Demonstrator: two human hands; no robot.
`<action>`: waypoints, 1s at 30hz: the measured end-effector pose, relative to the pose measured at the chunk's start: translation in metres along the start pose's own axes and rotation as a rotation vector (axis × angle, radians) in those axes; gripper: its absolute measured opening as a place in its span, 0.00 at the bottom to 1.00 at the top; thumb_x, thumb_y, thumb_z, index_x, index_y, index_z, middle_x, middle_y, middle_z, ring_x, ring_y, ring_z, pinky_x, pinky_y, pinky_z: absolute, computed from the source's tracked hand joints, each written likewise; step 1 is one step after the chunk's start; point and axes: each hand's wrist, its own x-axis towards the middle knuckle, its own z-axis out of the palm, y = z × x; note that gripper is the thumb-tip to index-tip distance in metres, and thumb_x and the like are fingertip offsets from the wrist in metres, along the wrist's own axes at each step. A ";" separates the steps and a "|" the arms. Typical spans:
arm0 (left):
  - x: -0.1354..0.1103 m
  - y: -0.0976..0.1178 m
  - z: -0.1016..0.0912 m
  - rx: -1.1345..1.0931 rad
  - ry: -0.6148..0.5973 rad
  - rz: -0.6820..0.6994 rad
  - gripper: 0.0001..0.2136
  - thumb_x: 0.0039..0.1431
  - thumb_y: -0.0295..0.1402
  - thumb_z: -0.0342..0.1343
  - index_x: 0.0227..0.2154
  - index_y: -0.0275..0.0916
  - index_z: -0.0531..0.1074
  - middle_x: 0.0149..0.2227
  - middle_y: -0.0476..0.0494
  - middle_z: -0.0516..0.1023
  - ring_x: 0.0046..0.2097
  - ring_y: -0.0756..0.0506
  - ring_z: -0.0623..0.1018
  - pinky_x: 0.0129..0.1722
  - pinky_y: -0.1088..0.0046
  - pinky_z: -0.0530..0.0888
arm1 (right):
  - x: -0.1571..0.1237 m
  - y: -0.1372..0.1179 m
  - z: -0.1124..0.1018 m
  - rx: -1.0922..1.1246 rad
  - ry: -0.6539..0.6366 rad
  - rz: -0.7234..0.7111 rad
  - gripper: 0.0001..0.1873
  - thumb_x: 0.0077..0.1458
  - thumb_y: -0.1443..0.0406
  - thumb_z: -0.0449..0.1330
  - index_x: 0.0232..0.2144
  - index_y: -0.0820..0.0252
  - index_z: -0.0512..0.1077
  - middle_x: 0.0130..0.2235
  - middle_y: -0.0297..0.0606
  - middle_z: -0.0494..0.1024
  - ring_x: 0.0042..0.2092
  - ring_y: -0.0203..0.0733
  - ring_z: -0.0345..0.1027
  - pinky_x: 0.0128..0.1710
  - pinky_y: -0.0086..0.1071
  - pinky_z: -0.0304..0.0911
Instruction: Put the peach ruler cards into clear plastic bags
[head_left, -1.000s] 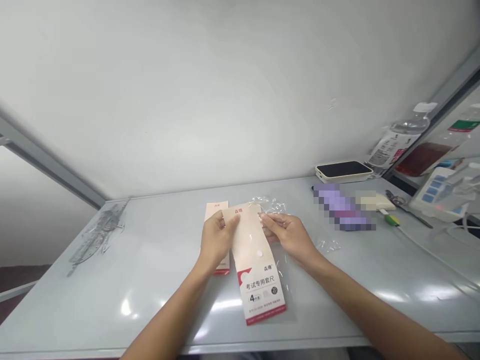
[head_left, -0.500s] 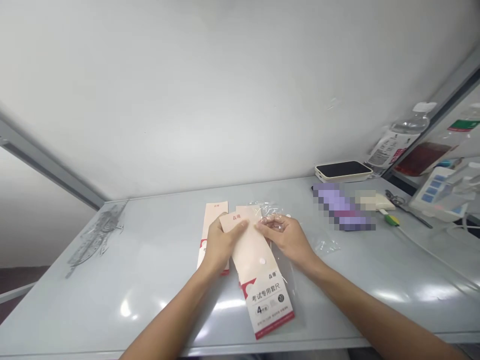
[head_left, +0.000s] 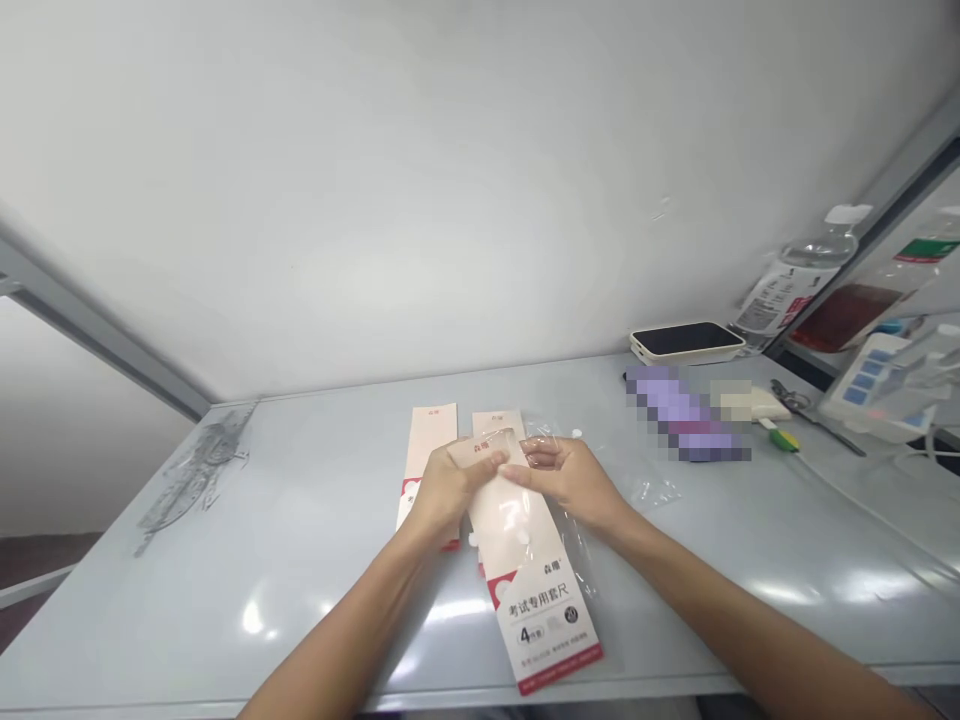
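Observation:
My left hand [head_left: 444,488] is closed on the top of a pale pink and white ruler-set packet [head_left: 517,535], thumb across its front. The packet tilts, its red-edged lower end pointing toward me. Close to the packet's top right edge, my right hand [head_left: 574,482] has its thumb and fingers pinched on a clear plastic bag [head_left: 577,550]. Part of the bag lies behind the packet, and its exact outline is hard to see. A similar packet [head_left: 431,440] lies left of it, partly under my left hand. Another packet [head_left: 496,418] shows behind the held one.
Clear rulers [head_left: 195,475] with dark markings lie on the grey table [head_left: 300,580] at left. At right are a phone [head_left: 688,342], a blurred purple pouch [head_left: 679,415], scissors [head_left: 814,415], a cable [head_left: 862,510] and a leaning water bottle [head_left: 799,280]. A wall stands behind.
The held packet has moved slightly down and right, toward me, with my left hand. Clear film now shines over its top, and my right fingers have shifted a little.

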 end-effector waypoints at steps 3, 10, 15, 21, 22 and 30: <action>0.000 -0.003 0.003 0.115 0.102 0.033 0.15 0.42 0.41 0.60 0.28 0.33 0.71 0.28 0.43 0.74 0.29 0.47 0.73 0.25 0.74 0.68 | -0.002 -0.002 0.003 0.081 -0.115 0.015 0.17 0.37 0.59 0.65 0.31 0.62 0.73 0.34 0.40 0.78 0.37 0.45 0.71 0.37 0.36 0.66; -0.006 0.005 0.008 0.104 0.015 0.080 0.17 0.49 0.47 0.51 0.23 0.35 0.69 0.20 0.48 0.70 0.22 0.52 0.69 0.21 0.77 0.64 | 0.002 -0.004 -0.003 0.159 0.103 -0.001 0.20 0.39 0.56 0.64 0.34 0.63 0.71 0.35 0.44 0.77 0.36 0.48 0.72 0.33 0.37 0.68; -0.005 0.007 0.003 0.210 -0.201 0.010 0.18 0.48 0.46 0.53 0.15 0.36 0.63 0.18 0.48 0.68 0.22 0.51 0.70 0.23 0.75 0.66 | 0.005 -0.011 -0.015 0.246 0.208 0.013 0.24 0.40 0.57 0.64 0.41 0.58 0.67 0.38 0.41 0.77 0.36 0.48 0.72 0.33 0.37 0.68; -0.001 0.006 -0.002 0.430 0.144 0.098 0.17 0.47 0.48 0.53 0.18 0.39 0.60 0.14 0.54 0.61 0.16 0.52 0.64 0.17 0.78 0.57 | 0.001 -0.009 -0.008 0.177 0.000 0.041 0.19 0.42 0.59 0.63 0.36 0.62 0.69 0.36 0.42 0.77 0.35 0.47 0.72 0.34 0.38 0.68; -0.001 0.006 -0.003 0.535 0.204 0.148 0.18 0.48 0.48 0.52 0.17 0.39 0.59 0.13 0.54 0.59 0.16 0.53 0.61 0.17 0.78 0.55 | 0.000 -0.008 -0.007 0.132 0.012 0.033 0.18 0.42 0.58 0.63 0.35 0.63 0.70 0.35 0.42 0.77 0.35 0.48 0.72 0.33 0.38 0.68; -0.011 0.000 0.006 0.967 0.290 0.360 0.16 0.57 0.42 0.42 0.17 0.41 0.57 0.14 0.53 0.59 0.16 0.52 0.55 0.21 0.74 0.48 | -0.003 -0.007 0.002 -0.099 0.179 -0.036 0.17 0.42 0.59 0.62 0.36 0.60 0.69 0.35 0.41 0.77 0.35 0.47 0.72 0.29 0.36 0.68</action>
